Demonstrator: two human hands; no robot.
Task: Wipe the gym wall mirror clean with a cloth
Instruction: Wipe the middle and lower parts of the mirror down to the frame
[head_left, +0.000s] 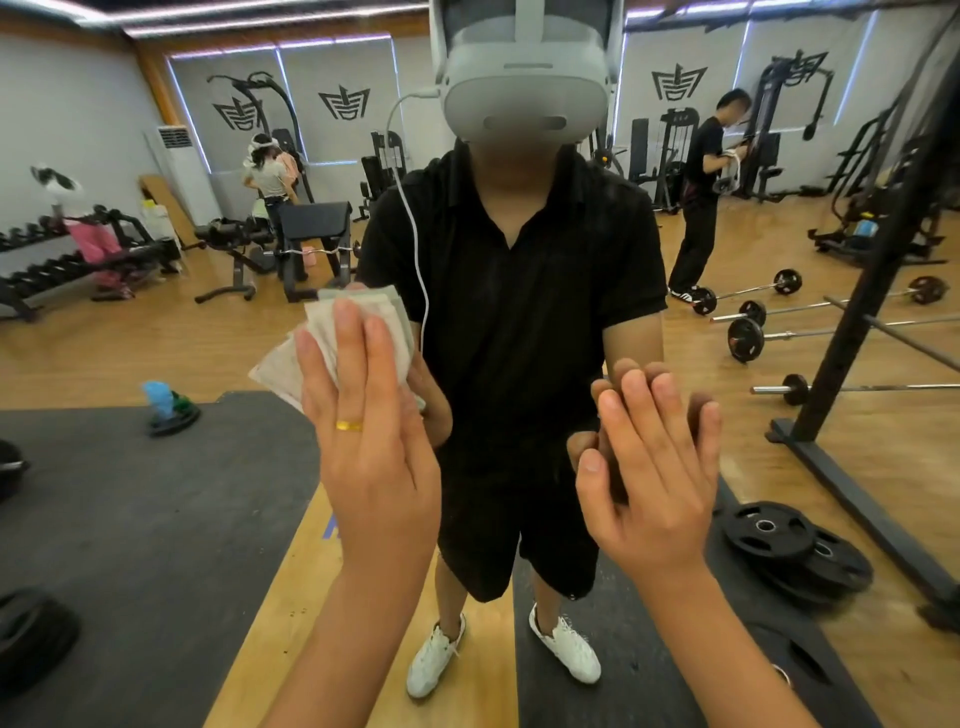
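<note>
Cloth (317, 338), pale and folded, lies flat against the mirror (519, 291), left of the reflected person's chest. Left hand (371, 447) presses it there, fingers (347, 364) straight and together. Right hand (652, 467) lies flat on the glass beside it, fingers straight, holding nothing. Weight plates (779, 535) are reflected at lower right.

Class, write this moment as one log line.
wipe | left hand presses pale folded cloth flat on wall mirror | right hand open on mirror

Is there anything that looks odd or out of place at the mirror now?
Yes: the bare right hand seems to lie flat on the mirror with nothing under it, so it may leave prints. The left hand presses the cloth to the glass.
</note>
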